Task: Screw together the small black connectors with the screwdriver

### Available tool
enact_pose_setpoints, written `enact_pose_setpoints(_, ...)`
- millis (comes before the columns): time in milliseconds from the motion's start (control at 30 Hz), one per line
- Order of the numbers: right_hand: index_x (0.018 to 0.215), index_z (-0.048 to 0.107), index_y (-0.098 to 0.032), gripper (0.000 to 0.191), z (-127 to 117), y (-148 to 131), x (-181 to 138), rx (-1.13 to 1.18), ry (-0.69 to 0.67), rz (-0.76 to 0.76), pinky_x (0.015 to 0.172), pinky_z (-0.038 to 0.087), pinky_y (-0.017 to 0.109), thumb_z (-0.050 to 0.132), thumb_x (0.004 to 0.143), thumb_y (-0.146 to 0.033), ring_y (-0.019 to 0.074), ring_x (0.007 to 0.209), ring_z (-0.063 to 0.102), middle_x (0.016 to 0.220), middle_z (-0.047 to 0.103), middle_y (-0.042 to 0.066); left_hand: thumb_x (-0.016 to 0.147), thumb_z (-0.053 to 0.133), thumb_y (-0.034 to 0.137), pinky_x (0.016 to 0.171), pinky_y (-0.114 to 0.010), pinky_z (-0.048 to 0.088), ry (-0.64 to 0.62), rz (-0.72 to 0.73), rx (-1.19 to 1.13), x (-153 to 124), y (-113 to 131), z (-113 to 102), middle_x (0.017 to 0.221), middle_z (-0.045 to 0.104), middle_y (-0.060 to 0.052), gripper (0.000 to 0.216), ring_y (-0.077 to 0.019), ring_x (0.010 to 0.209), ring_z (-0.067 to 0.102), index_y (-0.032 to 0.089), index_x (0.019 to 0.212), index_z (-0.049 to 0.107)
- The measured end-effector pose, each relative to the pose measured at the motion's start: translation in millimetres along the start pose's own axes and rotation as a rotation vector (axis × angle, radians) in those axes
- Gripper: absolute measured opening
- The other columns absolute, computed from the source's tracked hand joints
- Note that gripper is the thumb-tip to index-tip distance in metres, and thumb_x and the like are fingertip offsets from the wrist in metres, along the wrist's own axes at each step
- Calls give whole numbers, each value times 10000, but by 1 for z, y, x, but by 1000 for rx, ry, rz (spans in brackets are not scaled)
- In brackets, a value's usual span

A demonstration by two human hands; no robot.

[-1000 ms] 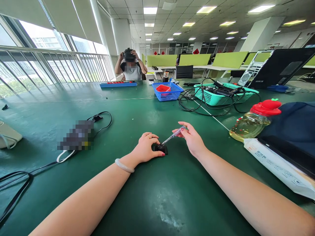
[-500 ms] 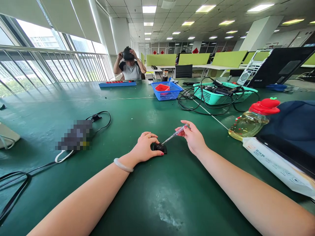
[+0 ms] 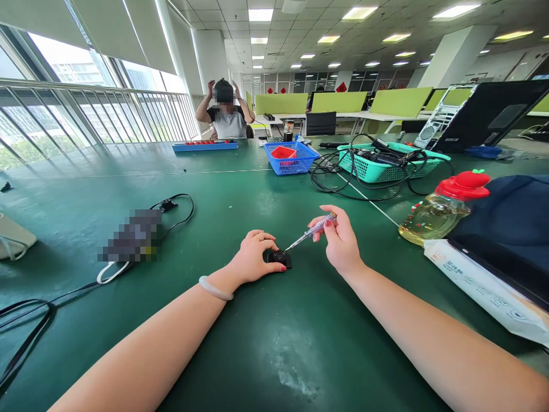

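A small black part (image 3: 281,258) lies on the green table (image 3: 274,349) in front of me. My left hand (image 3: 254,256) is closed over its left side and pins it down. My right hand (image 3: 338,240) pinches a thin screwdriver with a clear handle (image 3: 312,231). The tool slants down to the left, its tip just above and right of the black part, a little apart from it.
A bottle with a red cap (image 3: 444,209), a dark bag (image 3: 510,223) and a white packet (image 3: 480,289) lie at the right. A teal basket of cables (image 3: 386,160) and a blue basket (image 3: 291,159) stand farther back. Black cables and a blurred device (image 3: 131,234) lie left. Another person sits at the far end.
My right hand has lifted the screwdriver slightly up and to the right, so its tip has come off the black part. The person at the far end has raised both arms.
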State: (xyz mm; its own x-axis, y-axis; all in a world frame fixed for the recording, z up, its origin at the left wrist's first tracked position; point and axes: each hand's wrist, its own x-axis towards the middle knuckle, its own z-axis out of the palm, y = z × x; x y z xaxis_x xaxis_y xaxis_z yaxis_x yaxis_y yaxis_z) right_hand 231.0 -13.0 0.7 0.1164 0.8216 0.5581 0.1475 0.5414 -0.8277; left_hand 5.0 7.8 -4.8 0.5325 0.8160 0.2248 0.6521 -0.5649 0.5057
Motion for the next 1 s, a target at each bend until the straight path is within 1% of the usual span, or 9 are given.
enact_pose_setpoints(133, 1218, 440, -263, 282, 3, -10, -6, -81, -87, -109, 649, 498, 346, 394, 1000, -435, 130, 604, 554, 918, 644, 26, 613, 839, 472, 1107, -539, 348, 1, 3, 4, 0, 0, 0, 1210, 648, -80, 392, -339, 1278, 432, 224, 878, 692)
enact_pose_setpoints(233, 1222, 431, -264, 290, 4, -12, -6, -79, -108, -114, 630, 493, 335, 400, 998, -446, 121, 588, 550, 920, 640, 22, 611, 838, 477, 1113, -536, 342, -2, 1, 3, 1, 1, 0, 1214, 648, -85, 400, -338, 1278, 433, 220, 880, 692)
enact_pose_setpoints(333, 1217, 431, -258, 327, 3, -8, -2, -29, -96, -44, 616, 490, 327, 434, 978, -482, 114, 562, 541, 900, 639, 14, 613, 834, 483, 1112, -538, 344, 4, 5, 1, 1, 0, 0, 1207, 649, -83, 391, -339, 1274, 440, 225, 871, 693)
enact_pose_setpoints(467, 1184, 444, -250, 378, 1, -1, 4, 40, -48, 78, 601, 479, 317, 511, 929, -521, 109, 537, 520, 850, 642, -1, 619, 827, 492, 1111, -547, 342, 3, 2, -2, 0, 0, 0, 1216, 646, -81, 391, -343, 1283, 434, 232, 878, 694)
enact_pose_setpoints(533, 1176, 449, -250, 392, 1, -1, 5, 59, -32, 116, 593, 473, 314, 528, 915, -532, 108, 532, 512, 846, 644, -2, 620, 827, 492, 1114, -546, 339, 1, -1, -3, 0, -1, 0, 1220, 645, -83, 395, -342, 1286, 430, 229, 882, 694)
enact_pose_setpoints(733, 1167, 465, -247, 448, 3, -3, 5, 65, -10, 140, 544, 457, 298, 558, 880, -579, 100, 499, 487, 823, 647, -2, 617, 830, 486, 1109, -545, 339, 1, 5, -15, 0, 0, 0, 1218, 644, -82, 392, -342, 1286, 427, 232, 882, 693)
enact_pose_setpoints(867, 1132, 499, -237, 496, 2, 2, 6, 62, 19, 200, 508, 427, 278, 615, 827, -609, 92, 490, 479, 783, 618, -15, 617, 832, 485, 1117, -536, 333, -5, -8, -14, 0, 1, -1, 1226, 640, -86, 395, -342, 1289, 421, 224, 877, 691)
enact_pose_setpoints(1000, 1139, 495, -228, 499, 1, 6, 7, 73, 30, 246, 531, 439, 285, 609, 829, -603, 89, 491, 487, 788, 620, -17, 617, 833, 485, 1120, -534, 333, -6, -8, -8, 0, 2, -1, 1224, 640, -85, 394, -342, 1288, 423, 224, 875, 690)
